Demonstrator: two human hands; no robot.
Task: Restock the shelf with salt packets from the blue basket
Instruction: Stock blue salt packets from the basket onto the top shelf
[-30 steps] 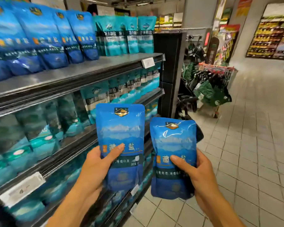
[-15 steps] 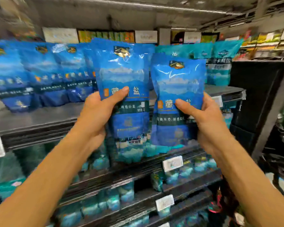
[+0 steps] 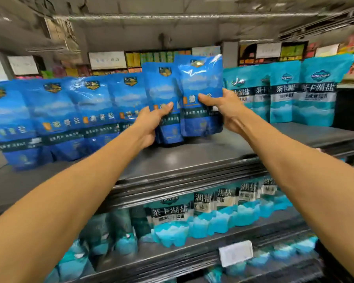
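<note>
A: The left hand [image 3: 151,123] is clamped on a glossy deep-blue plastic salt packet [image 3: 165,99], thumb across its front, and the right hand [image 3: 226,111] grips a second glossy deep-blue salt packet [image 3: 202,88] the same way. Where do the two packets sit?

B: Upright, side by side, the right one overlapping the left one's edge. Their bottoms are at the dark grey metal top shelf [image 3: 192,158]; whether they rest on it I cannot tell.

A: And what flanks them?

B: On the left, a leaning row of matching deep-blue packets [image 3: 70,115] stands on that shelf, the nearest just beside the left-hand packet. On the right, a row of teal packets with a dark band and white lettering [image 3: 284,92] stands upright, close behind the right hand.

A: The shelf surface itself?

B: Bare and dull-shiny in front of the packets, with a soft light reflection. Its front edge is a stack of dark ridges.

A: Below?

B: A lower shelf [image 3: 213,240] carries smaller teal-and-white salt bags [image 3: 192,221], blurred. A white price tag [image 3: 235,253] hangs on its front edge.

A: The room?

B: A shop: grey ceiling with a pipe [image 3: 172,16], and distant shelves of yellow and green goods [image 3: 151,58] under pale signs.
</note>
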